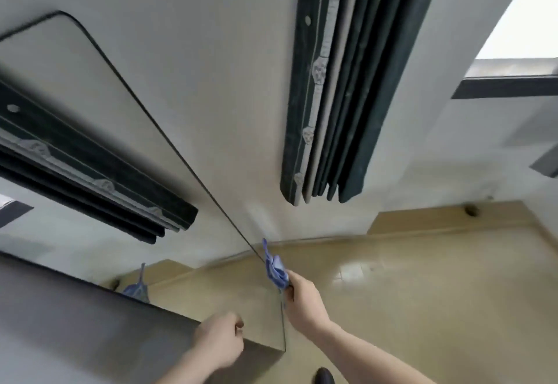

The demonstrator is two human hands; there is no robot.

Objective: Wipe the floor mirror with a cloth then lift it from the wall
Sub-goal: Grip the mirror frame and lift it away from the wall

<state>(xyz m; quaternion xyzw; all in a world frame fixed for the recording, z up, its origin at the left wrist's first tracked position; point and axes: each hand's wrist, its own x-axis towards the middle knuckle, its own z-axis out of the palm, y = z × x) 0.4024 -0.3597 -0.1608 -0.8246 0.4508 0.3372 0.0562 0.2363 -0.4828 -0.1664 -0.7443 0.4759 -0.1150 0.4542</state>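
Floor mirror [99,154], a tall sheet of glass with rounded corners and a thin black rim, fills the left half of the view, leaning steeply across the frame before the pale wall [217,51]. Its glass reflects dark green curtains and a strip of tan floor. Along its right edge the person's right hand [303,299] grips the rim, fingers curled, with a crumpled blue cloth [276,269] bunched in the same grasp and sticking up past the knuckles against the frame. The left hand [222,343] sits lower, near the mirror's bottom corner, fingers curled in; whether it has hold of the lower edge or merely rests there I cannot tell. Dark green pleated curtains [347,81] hang on the wall to the right, above a glossy tan tiled floor [422,293]. A dark shoe tip [324,376] shows at the bottom edge.
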